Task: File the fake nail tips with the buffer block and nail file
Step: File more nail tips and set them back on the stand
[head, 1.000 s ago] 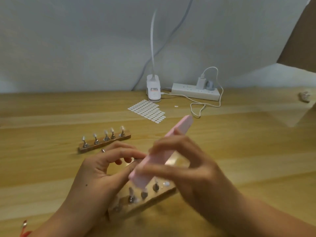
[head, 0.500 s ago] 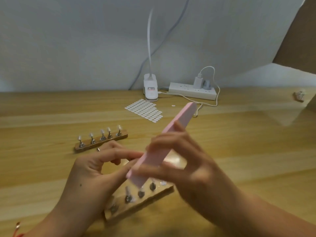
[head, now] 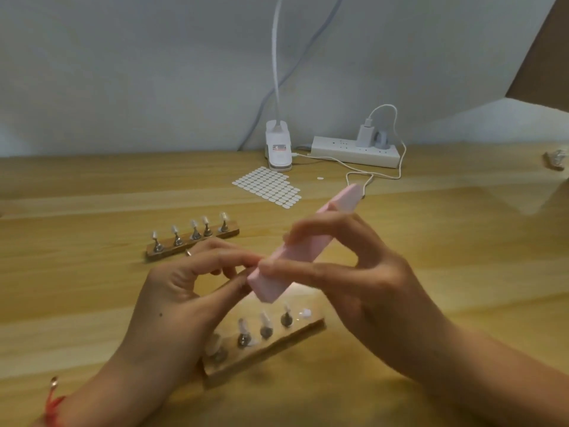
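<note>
Head view: buffer block (head: 301, 252) pinched in right hand (head: 369, 278) fingers, near end against curled left hand (head: 181, 291) fingers, hold unclear.

Long pink rectangular buffer block (head: 303, 251) being gripped by right hand (head: 363, 282), lower end being touched by fingertips of left hand (head: 184, 291).

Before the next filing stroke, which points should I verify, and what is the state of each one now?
1. Right hand grips the pink buffer block: ok.
2. The block's lower end is at the pinch of the left hand: ok.
3. What that pinch holds: cannot tell, the fingers hide it.
4. Near stand lies flat on the table, under the hands: ok.
5. Far stand is apart from both hands: ok.
</note>
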The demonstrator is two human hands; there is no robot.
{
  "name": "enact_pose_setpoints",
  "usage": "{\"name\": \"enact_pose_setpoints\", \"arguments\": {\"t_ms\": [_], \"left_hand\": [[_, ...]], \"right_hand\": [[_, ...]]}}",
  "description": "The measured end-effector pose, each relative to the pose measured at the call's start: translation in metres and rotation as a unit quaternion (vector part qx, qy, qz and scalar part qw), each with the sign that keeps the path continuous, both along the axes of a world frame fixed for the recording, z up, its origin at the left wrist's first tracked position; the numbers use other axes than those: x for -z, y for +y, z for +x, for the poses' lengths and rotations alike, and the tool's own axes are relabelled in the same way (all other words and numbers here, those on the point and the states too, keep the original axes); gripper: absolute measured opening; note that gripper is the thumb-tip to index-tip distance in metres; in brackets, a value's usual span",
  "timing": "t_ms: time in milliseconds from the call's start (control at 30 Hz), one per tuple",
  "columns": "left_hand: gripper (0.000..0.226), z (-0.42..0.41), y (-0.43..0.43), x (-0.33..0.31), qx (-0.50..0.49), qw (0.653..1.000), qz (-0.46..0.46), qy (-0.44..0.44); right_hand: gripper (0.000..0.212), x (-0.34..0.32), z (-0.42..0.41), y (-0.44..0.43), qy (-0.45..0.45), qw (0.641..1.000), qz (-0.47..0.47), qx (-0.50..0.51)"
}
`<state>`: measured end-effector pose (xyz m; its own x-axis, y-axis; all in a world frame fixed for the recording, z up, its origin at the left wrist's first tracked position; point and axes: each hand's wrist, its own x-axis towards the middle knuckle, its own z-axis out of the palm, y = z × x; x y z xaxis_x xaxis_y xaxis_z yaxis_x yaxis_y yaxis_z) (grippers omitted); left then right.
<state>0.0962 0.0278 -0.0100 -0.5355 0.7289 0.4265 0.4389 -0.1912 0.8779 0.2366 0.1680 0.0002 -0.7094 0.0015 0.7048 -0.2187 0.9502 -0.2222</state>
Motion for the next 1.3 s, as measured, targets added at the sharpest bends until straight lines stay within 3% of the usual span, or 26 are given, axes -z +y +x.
{"name": "enact_pose_setpoints", "arguments": {"t_ms": [133,300,467,567,767,867,1000,1133,1233,1300], "left_hand": [[0.022,0.005,-0.001,-0.003,0.027,0.998,0.023,-0.056],[0.018,0.005,-0.002,-0.004,0.004,0.997,-0.003,-0.077],[0.029,0.004,-0.003,-0.005,0.045,0.992,-0.014,-0.117],[0.03,0.003,-0.003,-0.006,0.058,0.991,-0.025,-0.119],[0.027,0.002,-0.003,-0.002,0.072,0.988,-0.018,-0.133],[0.019,0.002,-0.002,-0.003,0.062,0.992,-0.01,-0.113],[0.022,0.004,-0.002,-0.003,0.06,0.991,-0.008,-0.12],[0.026,0.003,-0.002,-0.003,0.055,0.995,-0.007,-0.081],[0.023,0.003,-0.001,-0.001,0.053,0.995,0.011,-0.081],[0.023,0.002,-0.001,-0.001,0.053,0.997,0.018,-0.057]], "right_hand": [[0.035,0.008,0.002,-0.012,0.017,0.997,0.037,-0.059],[0.04,-0.001,0.0,0.009,0.042,0.999,0.0,0.007],[0.028,0.0,0.0,0.002,0.06,0.994,0.09,-0.029],[0.035,-0.01,0.0,0.016,0.063,0.992,0.108,0.008],[0.025,0.002,-0.001,0.005,0.055,0.987,0.148,-0.041],[0.022,-0.006,-0.002,0.011,0.056,0.993,0.102,-0.003],[0.026,0.003,-0.002,-0.006,0.032,0.993,0.089,-0.065],[0.021,-0.011,-0.002,0.006,0.044,0.997,0.063,-0.006],[0.024,0.003,0.0,-0.011,0.01,0.995,0.061,-0.084],[0.024,-0.002,-0.002,-0.003,0.016,0.997,0.048,-0.063]]}}
